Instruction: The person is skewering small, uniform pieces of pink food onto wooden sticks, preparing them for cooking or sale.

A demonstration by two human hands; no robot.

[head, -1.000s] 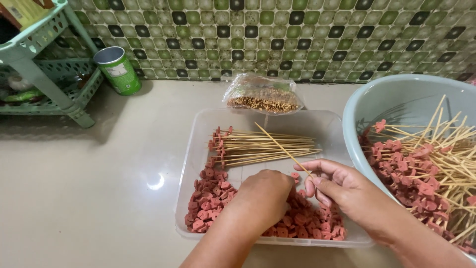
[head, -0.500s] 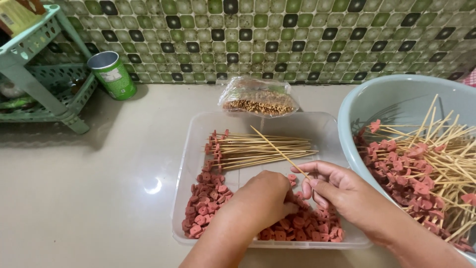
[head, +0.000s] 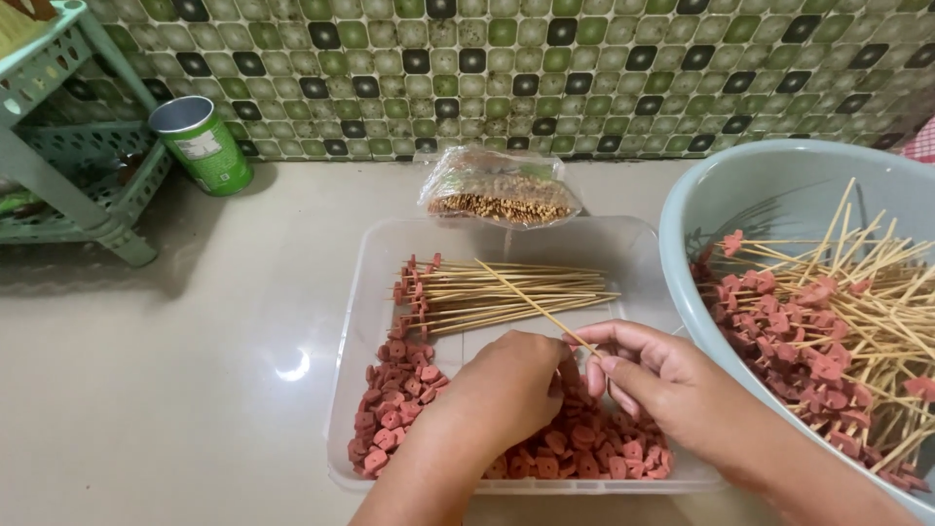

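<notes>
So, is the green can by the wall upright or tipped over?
Upright: the green can stands on its base beside the rack, its round top facing up.

Overhead light is even and bright. A small glare spot sits on the glossy countertop (head: 292, 367). Shadows are soft. Focus is sharp; frame edges bow slightly.

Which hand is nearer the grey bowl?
Right. The right hand sits just beside the grey bowl; the left hand is farther off, over the clear tray.

left hand (head: 511, 385): fingers curled, knuckles up | right hand (head: 653, 375): fingertips pinched | hands touching
</notes>
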